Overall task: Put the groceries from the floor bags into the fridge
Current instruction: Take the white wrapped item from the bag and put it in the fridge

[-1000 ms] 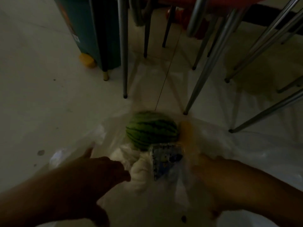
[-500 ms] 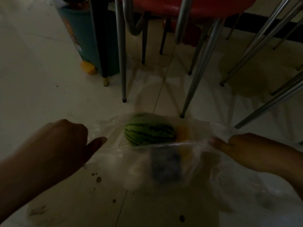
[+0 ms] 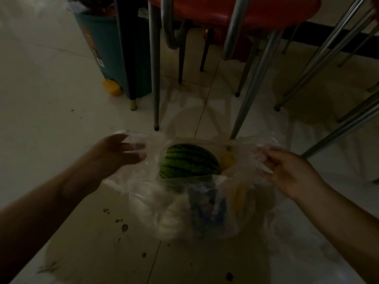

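Red stool (image 3: 235, 9), teal bin (image 3: 106, 48)

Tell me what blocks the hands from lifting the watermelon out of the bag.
Little: both the left hand and right hand pull the clear plastic bag open, exposing the watermelon on top. Only the bag's near film laps over its lower edge.

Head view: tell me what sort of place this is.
Probably a home dining or kitchen area: tiled floor, metal-legged red chair, a teal bin, and a plastic grocery bag holding a watermelon.
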